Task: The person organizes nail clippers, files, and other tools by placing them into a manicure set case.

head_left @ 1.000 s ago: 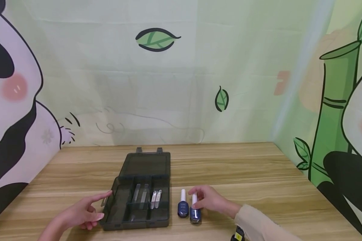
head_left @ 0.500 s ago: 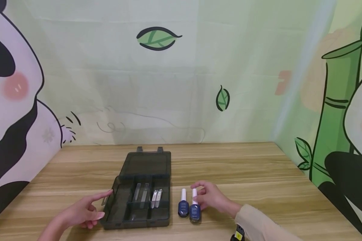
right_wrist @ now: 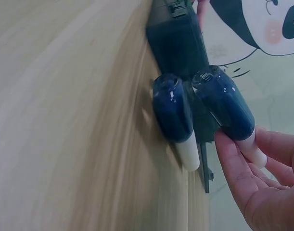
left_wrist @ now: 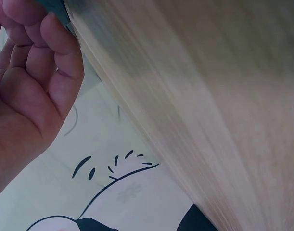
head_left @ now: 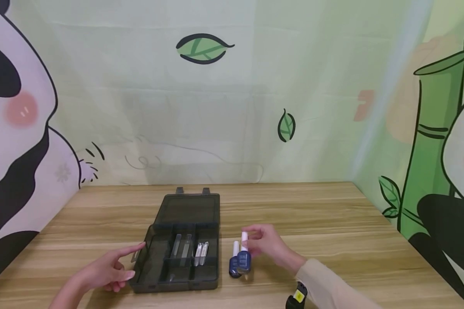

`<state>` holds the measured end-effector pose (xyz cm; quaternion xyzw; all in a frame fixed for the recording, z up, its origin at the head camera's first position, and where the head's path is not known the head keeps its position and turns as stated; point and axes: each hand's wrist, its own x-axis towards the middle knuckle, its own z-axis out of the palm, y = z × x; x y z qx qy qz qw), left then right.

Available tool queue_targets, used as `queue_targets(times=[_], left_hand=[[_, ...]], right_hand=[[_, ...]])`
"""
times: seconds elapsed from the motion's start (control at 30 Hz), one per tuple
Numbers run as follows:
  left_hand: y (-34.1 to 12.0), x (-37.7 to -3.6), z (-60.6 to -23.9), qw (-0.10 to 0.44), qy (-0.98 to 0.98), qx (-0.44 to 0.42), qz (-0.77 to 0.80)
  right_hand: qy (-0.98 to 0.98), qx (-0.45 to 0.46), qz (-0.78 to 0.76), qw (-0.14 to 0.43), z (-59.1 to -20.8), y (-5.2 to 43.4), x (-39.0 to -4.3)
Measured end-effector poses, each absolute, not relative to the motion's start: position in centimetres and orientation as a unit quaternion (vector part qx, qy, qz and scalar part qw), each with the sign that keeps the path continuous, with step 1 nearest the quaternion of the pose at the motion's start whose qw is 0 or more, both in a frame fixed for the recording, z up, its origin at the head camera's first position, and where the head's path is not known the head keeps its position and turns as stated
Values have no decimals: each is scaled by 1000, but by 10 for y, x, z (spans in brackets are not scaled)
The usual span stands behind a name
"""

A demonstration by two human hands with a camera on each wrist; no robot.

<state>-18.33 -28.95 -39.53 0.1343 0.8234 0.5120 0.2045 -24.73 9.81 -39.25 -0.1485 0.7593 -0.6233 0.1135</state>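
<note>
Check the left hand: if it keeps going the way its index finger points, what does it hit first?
Likely the open organizer box: the left hand points its index finger at the box's left wall, almost touching. Depth unclear.

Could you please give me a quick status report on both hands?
Right hand pinches lifted blue bottle by its cap. Left hand touches organizer box. Second bottle stands alongside.

Open case point(head_left: 178, 257) and standing bottle point(head_left: 234, 262) crowd the table's point(head_left: 332, 223) front-left.
</note>
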Motion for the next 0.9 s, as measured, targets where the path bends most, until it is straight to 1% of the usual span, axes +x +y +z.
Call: queue_targets(times=[0.4,0.73,0.9], left_hand=[[-289,-183,-395,206,829,131,504],[-290,-185,-395,208,830,124,503],[-288,-184,-395,207,828,122,507]], right_hand=[[733,-139,-658,103,-393,82,-251],[709,-143,-682,112,-392,63,-255],[702,-140,-690,107,-390,50,-256]])
